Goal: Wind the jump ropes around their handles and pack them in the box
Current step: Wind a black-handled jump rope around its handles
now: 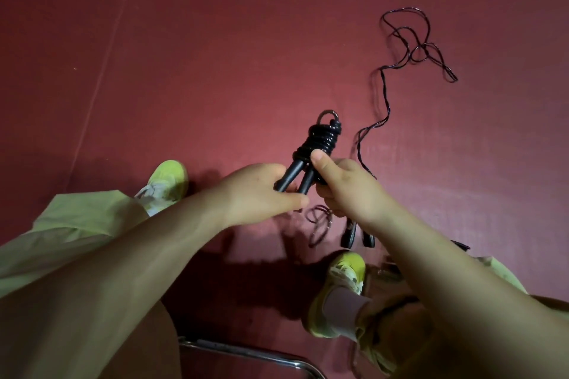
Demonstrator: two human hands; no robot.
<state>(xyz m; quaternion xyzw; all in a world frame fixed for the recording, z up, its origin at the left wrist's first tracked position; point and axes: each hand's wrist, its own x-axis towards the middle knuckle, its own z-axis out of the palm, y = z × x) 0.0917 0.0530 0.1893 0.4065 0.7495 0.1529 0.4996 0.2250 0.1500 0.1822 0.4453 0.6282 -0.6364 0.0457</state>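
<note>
Sitting over the red floor [215, 55], winding nearly done: left hand [255, 191] grips both black handles [297, 175], right hand [345, 188] pinches the coil [320, 140] at centre; next tuck the loose rope [409, 49] trailing toward 1 o'clock; box unseen.

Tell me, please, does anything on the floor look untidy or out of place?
Yes. A thin dark rope lies loose and tangled in loops on the red floor, far right, not wound. Another pair of black handles lies below the right hand, with loose cord beside it.
</note>
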